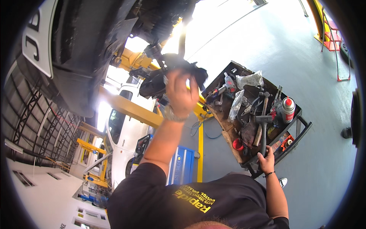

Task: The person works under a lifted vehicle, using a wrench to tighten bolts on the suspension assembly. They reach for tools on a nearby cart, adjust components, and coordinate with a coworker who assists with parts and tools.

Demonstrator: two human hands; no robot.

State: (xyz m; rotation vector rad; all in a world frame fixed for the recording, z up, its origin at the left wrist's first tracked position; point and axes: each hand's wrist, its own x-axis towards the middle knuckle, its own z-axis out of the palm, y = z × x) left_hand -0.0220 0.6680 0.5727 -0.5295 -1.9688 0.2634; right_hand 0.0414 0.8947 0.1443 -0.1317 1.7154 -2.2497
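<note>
My left hand (180, 93) is raised against the dark wheel hub part (173, 63) beneath a lifted vehicle (87, 49), its fingers bent over the near edge. Motion blurs the fingertips, and the part hides some of what they touch. Low on the right, my right hand (267, 159) is wrapped round the handle end of a black mallet (263, 120). The mallet's head points away from me, over the tool cart (244, 168). Beside it lie a wooden-handled hammer (265, 100), a red cup (238, 144) and a spray can with a red cap (288, 108).
On the cart are also an impact wrench (229, 83), clear plastic bags (249, 80) and several loose tools. Yellow lift arms (131, 110) cross at left, with a white vehicle (124, 133) behind. A blue cabinet (181, 165) stands near my left side; a red step ladder (332, 40) is far right.
</note>
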